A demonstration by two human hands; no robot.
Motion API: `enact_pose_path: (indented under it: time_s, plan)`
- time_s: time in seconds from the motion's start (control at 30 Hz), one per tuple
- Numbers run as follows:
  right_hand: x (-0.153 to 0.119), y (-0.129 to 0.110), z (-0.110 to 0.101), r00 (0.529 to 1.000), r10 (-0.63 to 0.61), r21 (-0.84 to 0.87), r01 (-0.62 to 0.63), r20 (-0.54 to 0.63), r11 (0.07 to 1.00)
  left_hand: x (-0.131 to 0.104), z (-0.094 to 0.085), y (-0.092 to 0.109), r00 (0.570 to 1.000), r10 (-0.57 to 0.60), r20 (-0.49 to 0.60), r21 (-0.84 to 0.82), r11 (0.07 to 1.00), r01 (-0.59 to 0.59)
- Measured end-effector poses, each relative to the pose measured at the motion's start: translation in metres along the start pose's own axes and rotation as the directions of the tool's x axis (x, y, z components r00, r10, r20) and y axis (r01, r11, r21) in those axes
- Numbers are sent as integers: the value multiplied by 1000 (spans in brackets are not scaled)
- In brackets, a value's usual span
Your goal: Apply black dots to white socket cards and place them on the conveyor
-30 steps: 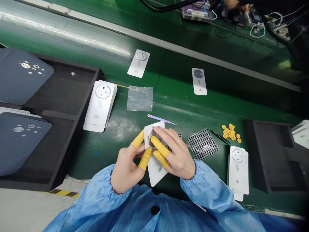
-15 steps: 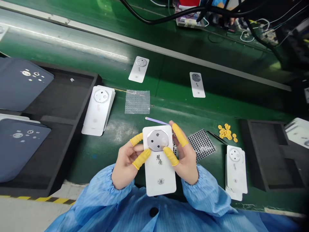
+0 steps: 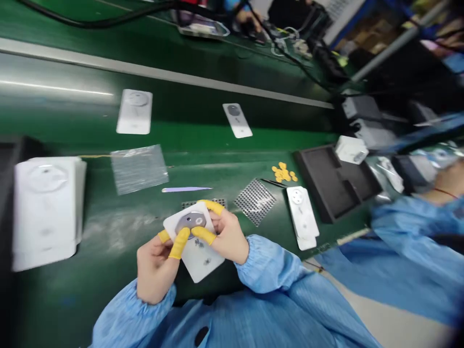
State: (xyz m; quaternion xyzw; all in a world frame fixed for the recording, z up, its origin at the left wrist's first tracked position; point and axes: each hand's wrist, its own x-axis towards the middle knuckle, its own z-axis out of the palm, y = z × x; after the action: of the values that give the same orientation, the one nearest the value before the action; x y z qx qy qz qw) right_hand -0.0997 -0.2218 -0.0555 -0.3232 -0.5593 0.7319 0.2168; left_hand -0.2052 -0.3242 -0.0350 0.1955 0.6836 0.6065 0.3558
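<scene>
Pinching one white panel, tilted, over the green bench, directly before the person: left hand and right hand, thumb and index finger of each in yellow cots, thumbs pressed on the face at the grey disc, other fingers behind it. Just beyond the panel: dotted sheet, partly covered; lilac tool, lying flat. To the right: second sheet, black tool, heap of loose cots, short stack of panels, black tray just beside that stack. To the left: clear wrap, then a larger stack. Farther off, well apart: one single panel, one narrower-looking panel. Far right, blurred: what seems a co-worker's blue sleeve.
</scene>
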Motion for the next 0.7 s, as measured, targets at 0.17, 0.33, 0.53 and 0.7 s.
enact_pose_path:
  time_s: [0.17, 0.33, 0.53, 0.7]
  plan:
    - [-32, -16, -138, 878, -168, -440, -54, -449, 896, 8, -9, -14, 991, -85, 101, -26, 996, 88]
    - [-65, -44, -264, 710, -339, -724, -343, -617, 598, 16, -26, -20, 999, -34, 38, 23, 999, 33]
    - [28, -65, -256, 774, -349, -831, -386, -528, 400, 21, -16, -16, 999, 30, 20, 68, 997, -31]
    - [181, -76, -189, 812, -280, -841, -407, -512, 357, 19, -12, -13, 999, 50, 1, 94, 994, -50]
